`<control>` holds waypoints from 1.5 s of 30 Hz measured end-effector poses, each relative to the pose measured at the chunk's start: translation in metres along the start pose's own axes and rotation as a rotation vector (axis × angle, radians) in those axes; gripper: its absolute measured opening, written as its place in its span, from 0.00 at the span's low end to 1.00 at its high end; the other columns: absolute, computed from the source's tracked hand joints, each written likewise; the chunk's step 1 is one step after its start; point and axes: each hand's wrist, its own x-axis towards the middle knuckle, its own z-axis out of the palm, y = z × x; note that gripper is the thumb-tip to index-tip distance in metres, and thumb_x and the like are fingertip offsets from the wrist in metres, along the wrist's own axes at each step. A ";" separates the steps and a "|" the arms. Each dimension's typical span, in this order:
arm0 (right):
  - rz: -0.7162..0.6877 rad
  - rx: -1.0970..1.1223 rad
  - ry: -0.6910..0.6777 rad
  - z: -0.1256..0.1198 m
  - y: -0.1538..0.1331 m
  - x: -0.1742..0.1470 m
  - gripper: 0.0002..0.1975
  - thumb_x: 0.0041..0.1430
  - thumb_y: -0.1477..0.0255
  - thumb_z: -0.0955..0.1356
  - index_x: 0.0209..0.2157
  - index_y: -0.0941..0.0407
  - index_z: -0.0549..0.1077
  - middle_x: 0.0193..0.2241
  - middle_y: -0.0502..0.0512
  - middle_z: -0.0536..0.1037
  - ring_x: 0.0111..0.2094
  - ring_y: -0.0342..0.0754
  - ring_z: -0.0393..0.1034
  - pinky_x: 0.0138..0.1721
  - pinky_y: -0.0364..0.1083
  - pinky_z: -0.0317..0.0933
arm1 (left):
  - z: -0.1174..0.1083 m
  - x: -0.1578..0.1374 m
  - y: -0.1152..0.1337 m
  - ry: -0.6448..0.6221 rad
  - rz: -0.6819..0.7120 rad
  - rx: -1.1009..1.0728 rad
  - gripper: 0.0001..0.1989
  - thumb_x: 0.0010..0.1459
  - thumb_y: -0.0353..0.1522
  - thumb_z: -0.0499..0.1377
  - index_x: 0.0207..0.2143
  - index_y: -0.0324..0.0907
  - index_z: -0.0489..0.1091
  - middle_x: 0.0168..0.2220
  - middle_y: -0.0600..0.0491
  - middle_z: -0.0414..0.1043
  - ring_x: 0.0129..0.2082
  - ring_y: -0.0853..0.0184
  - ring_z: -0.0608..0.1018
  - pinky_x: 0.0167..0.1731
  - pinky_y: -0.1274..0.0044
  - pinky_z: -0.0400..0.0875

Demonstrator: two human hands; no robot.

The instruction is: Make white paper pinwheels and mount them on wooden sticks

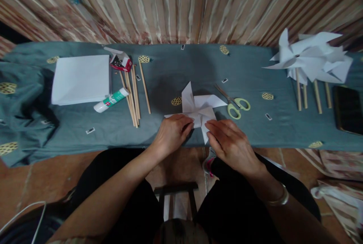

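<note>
While the person sits over the teal tablecloth (246,74), both hands work at a white paper pinwheel (210,112), which lies near the cloth's front edge, between them. The left hand (173,132) pinches its lower left part between thumb and fingers; the right hand (231,142) has its fingertips on the lower blade, though I cannot tell whether they grip it. The hands are apart from each other.

Just right of the pinwheel lie green-handled scissors (234,108). Off to the left, a glue stick (111,100) shows a green label with a red mark and pale lettering too small to read. Near it stand an open red-and-white box (121,61) of small metal pieces, some wooden sticks (132,98) and a paper stack (81,79). Little framed tags (90,130) printed on the cloth bear dark characters, also illegible. At far right, finished pinwheels (309,57) lie heaped beside a dark-screened phone (348,108); no maker's name is readable.
</note>
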 end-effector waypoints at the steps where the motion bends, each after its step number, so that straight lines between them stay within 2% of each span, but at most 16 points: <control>1: 0.003 0.000 0.007 0.001 -0.001 0.001 0.14 0.64 0.75 0.64 0.50 0.58 0.74 0.46 0.61 0.79 0.45 0.55 0.72 0.49 0.55 0.69 | 0.000 0.001 0.000 -0.005 -0.014 0.001 0.09 0.64 0.31 0.55 0.36 0.40 0.76 0.34 0.50 0.79 0.35 0.65 0.80 0.37 0.75 0.74; 4: -0.007 -0.009 0.000 0.004 -0.004 0.003 0.17 0.64 0.77 0.63 0.53 0.57 0.72 0.48 0.61 0.78 0.46 0.55 0.72 0.50 0.55 0.69 | 0.000 0.004 -0.001 -0.009 -0.035 -0.007 0.08 0.63 0.31 0.55 0.36 0.41 0.75 0.34 0.51 0.79 0.34 0.65 0.80 0.35 0.76 0.73; 8: -0.045 -0.032 0.010 0.008 -0.007 0.006 0.18 0.62 0.79 0.64 0.53 0.61 0.71 0.47 0.64 0.78 0.46 0.56 0.72 0.49 0.54 0.70 | 0.000 0.007 -0.002 0.007 -0.085 -0.050 0.05 0.61 0.30 0.57 0.39 0.41 0.73 0.34 0.52 0.80 0.33 0.66 0.81 0.33 0.77 0.71; 12: -0.044 -0.049 0.041 0.011 -0.009 0.008 0.18 0.61 0.79 0.64 0.53 0.61 0.71 0.49 0.65 0.77 0.47 0.57 0.71 0.49 0.55 0.70 | 0.000 0.009 -0.003 -0.005 -0.147 -0.106 0.07 0.59 0.29 0.60 0.41 0.40 0.70 0.32 0.54 0.79 0.29 0.68 0.80 0.29 0.78 0.69; 15: -0.031 -0.043 0.046 0.013 -0.009 0.009 0.19 0.62 0.79 0.64 0.54 0.60 0.70 0.50 0.65 0.77 0.49 0.57 0.70 0.49 0.56 0.69 | 0.000 0.011 -0.003 -0.019 -0.121 -0.086 0.02 0.60 0.30 0.59 0.36 0.41 0.70 0.30 0.54 0.78 0.29 0.68 0.79 0.29 0.78 0.68; 18: -0.031 -0.050 0.045 0.014 -0.009 0.010 0.18 0.61 0.80 0.64 0.53 0.61 0.71 0.50 0.65 0.76 0.48 0.57 0.69 0.49 0.55 0.69 | 0.000 0.012 -0.003 -0.029 -0.106 -0.077 0.03 0.61 0.30 0.58 0.34 0.40 0.71 0.29 0.54 0.77 0.28 0.68 0.78 0.28 0.79 0.67; 24: 0.003 -0.067 0.033 0.019 -0.006 0.008 0.20 0.62 0.78 0.63 0.56 0.58 0.68 0.53 0.64 0.74 0.50 0.57 0.67 0.51 0.57 0.66 | -0.001 0.012 -0.003 -0.029 -0.117 -0.075 0.03 0.61 0.30 0.58 0.35 0.40 0.71 0.30 0.53 0.78 0.29 0.68 0.78 0.29 0.78 0.67; 29: 0.058 -0.104 0.009 0.024 -0.004 0.011 0.21 0.63 0.78 0.60 0.57 0.57 0.65 0.59 0.66 0.67 0.57 0.61 0.60 0.54 0.61 0.61 | -0.002 0.013 -0.001 -0.050 -0.139 -0.074 0.04 0.61 0.30 0.57 0.36 0.40 0.71 0.31 0.53 0.78 0.30 0.67 0.79 0.30 0.78 0.67; 33: 0.077 -0.127 -0.013 0.026 -0.003 0.016 0.21 0.62 0.80 0.59 0.56 0.56 0.65 0.61 0.66 0.62 0.62 0.62 0.55 0.54 0.61 0.59 | -0.002 0.014 -0.001 -0.054 -0.142 -0.073 0.04 0.61 0.30 0.58 0.36 0.40 0.72 0.31 0.52 0.78 0.30 0.67 0.79 0.30 0.78 0.67; 40: 0.069 -0.147 -0.008 0.029 -0.003 0.019 0.20 0.63 0.80 0.59 0.55 0.57 0.65 0.62 0.67 0.61 0.63 0.62 0.54 0.54 0.59 0.60 | 0.000 0.013 -0.003 -0.042 -0.142 -0.091 0.04 0.61 0.30 0.58 0.38 0.41 0.72 0.33 0.52 0.79 0.31 0.66 0.80 0.31 0.77 0.68; 45: 0.110 -0.099 -0.007 0.030 -0.004 0.019 0.24 0.63 0.80 0.59 0.59 0.52 0.62 0.63 0.62 0.61 0.64 0.62 0.54 0.56 0.60 0.59 | -0.001 0.014 -0.002 -0.042 -0.151 -0.087 0.04 0.61 0.30 0.58 0.37 0.41 0.72 0.32 0.52 0.79 0.31 0.66 0.80 0.31 0.77 0.69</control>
